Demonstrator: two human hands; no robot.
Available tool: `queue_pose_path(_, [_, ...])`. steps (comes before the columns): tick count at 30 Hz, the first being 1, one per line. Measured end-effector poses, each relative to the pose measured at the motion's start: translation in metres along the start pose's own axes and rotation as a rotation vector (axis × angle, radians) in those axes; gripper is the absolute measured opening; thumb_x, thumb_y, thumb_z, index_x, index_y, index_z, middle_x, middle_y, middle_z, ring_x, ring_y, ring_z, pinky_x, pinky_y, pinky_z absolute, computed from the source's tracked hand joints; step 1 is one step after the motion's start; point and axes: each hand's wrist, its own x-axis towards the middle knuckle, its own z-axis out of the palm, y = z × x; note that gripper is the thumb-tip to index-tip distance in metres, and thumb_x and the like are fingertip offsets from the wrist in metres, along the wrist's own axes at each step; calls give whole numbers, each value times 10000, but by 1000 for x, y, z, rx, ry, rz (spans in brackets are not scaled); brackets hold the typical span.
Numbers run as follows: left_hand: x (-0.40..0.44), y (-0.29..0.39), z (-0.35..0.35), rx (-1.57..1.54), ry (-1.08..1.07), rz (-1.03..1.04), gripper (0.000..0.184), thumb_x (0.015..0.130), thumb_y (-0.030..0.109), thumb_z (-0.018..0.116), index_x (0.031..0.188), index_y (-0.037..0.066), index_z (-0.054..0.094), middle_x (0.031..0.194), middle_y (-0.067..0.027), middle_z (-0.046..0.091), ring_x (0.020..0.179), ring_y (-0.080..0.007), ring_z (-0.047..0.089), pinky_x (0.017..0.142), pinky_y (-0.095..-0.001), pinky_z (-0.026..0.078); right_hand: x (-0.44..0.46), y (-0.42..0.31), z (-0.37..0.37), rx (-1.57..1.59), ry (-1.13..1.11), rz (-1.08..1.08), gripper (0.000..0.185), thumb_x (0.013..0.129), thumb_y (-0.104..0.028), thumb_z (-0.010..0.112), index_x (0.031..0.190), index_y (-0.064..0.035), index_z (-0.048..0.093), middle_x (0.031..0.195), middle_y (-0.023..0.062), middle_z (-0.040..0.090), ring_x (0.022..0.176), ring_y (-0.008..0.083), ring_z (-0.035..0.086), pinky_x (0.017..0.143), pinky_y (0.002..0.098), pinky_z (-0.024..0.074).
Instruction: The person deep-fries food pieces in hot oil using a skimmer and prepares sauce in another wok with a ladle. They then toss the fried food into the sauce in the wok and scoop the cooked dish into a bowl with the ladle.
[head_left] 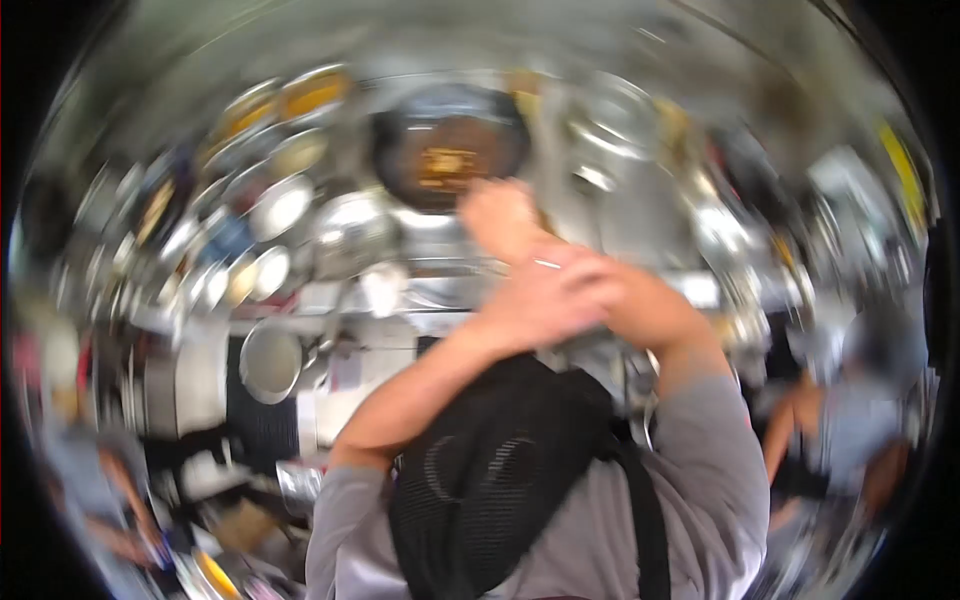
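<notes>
A dark wok (395, 150) stands at the top centre, with brown and golden food (447, 168) in it. My right hand (500, 215) is at the wok's near right rim; blur hides its fingers and whether anything is in them. Across my right forearm lies my left hand (565, 290), palm down, its fingers stretched out and holding no object that I can see. Just left of my hands is a shiny round metal bowl (355, 235).
Several bowls and containers crowd the counter on the left, among them a white bowl (282, 207). A pale round pot (270, 362) sits lower left. Metal ware (615, 115) stands right of the wok. Other people (850, 420) are at the right and left edges. Everything is blurred.
</notes>
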Motion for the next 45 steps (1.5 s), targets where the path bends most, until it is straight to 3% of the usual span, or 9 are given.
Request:
queue_pose_path(2, [-16, -10, -6, 22, -77, 27, 179, 828, 264, 633, 974, 172, 587, 1022, -61, 527, 991, -284, 528, 845, -415, 445, 10, -19, 43, 153, 110, -177, 164, 837, -94, 538, 922, -51, 672, 939, 148, 644, 833, 306, 677, 682, 446, 547])
queue_pose_path(9, [-114, -17, -29, 27, -46, -251, 295, 836, 380, 666, 900, 132, 520, 910, -70, 499, 874, -277, 513, 744, -395, 388, 8, -143, 81, 371, -238, -515, 263, 850, -283, 619, 1018, -84, 655, 970, 192, 655, 775, 369, 670, 651, 466, 544])
queue_pose_path(11, [-148, -6, -25, 116, -101, -737, 377, 871, 457, 629, 964, 112, 509, 903, -104, 553, 848, -326, 552, 754, -418, 416, -14, -184, 58, 292, -584, -485, 299, 891, -270, 610, 1111, -70, 641, 1027, 192, 665, 796, 328, 678, 674, 438, 542])
queue_pose_path(12, [-159, -1, -29, 141, -84, -754, 377, 871, 457, 629, 964, 112, 509, 903, -104, 553, 848, -326, 552, 754, -418, 416, -20, -190, 62, 323, -614, -534, 299, 891, -270, 610, 1112, -70, 640, 1025, 191, 665, 797, 327, 678, 675, 437, 542])
queue_pose_path(14, [-177, 4, -41, -319, -86, -1204, 457, 897, 505, 585, 1048, 82, 498, 930, -137, 609, 861, -348, 593, 780, -422, 446, -20, -192, 74, 397, -603, -645, 300, 891, -269, 609, 1112, -69, 640, 1022, 190, 665, 797, 325, 678, 675, 436, 542])
queue_pose_path(21, [-232, -11, -17, -474, 343, -1285, 352, 972, 371, 526, 1097, 42, 524, 981, -61, 616, 906, -145, 537, 821, -308, 444, -20, -177, 117, 598, -709, -860, 302, 892, -268, 608, 1114, -66, 639, 1013, 185, 665, 800, 318, 678, 677, 431, 541])
queue_pose_path(29, [-295, -29, 4, -661, 483, -1327, 285, 1009, 303, 468, 1102, 44, 542, 1020, -4, 559, 980, -102, 493, 904, -256, 401, -13, -199, 121, 732, -747, -954, 304, 892, -265, 607, 1116, -63, 638, 1002, 179, 666, 804, 311, 678, 680, 426, 541])
queue_pose_path(43, [-386, 47, -81, -596, 562, -1307, 270, 969, 311, 528, 1054, 61, 584, 965, -33, 618, 948, -140, 549, 856, -299, 447, -24, -327, 85, 874, -776, -989, 307, 894, -262, 604, 1120, -57, 636, 983, 169, 666, 810, 297, 678, 684, 417, 540])
queue_pose_path(45, [-395, 69, -101, -161, 417, -1462, 295, 925, 331, 590, 952, 39, 618, 912, -101, 642, 891, -214, 599, 794, -346, 480, -25, -344, 80, 894, -774, -982, 308, 894, -261, 604, 1121, -56, 636, 981, 168, 666, 811, 295, 678, 684, 416, 540])
